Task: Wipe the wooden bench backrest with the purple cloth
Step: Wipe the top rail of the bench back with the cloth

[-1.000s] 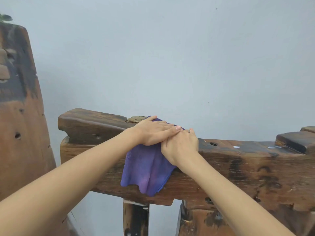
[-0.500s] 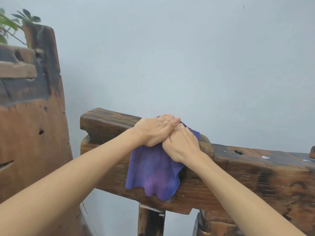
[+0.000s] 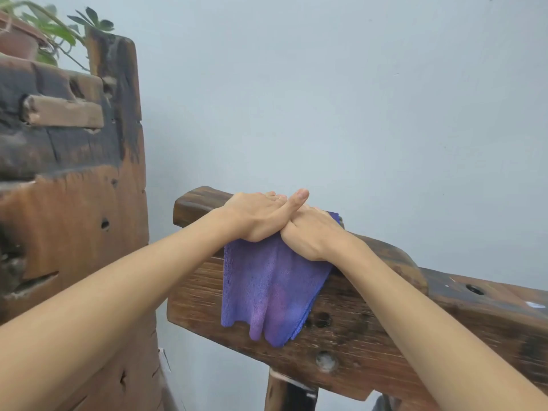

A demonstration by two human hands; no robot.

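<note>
pale wall stood behind. left hand [image 3: 258,216] and right hand [image 3: 311,232] lay flat, fingers straight, overlapping, pressing the purple cloth [image 3: 269,292] draped over the wooden bench backrest [image 3: 370,336] near its left end.

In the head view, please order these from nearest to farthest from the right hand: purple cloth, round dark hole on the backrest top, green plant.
1. Purple cloth, under the right hand.
2. Round dark hole, to its right.
3. Green plant, far upper left.
</note>
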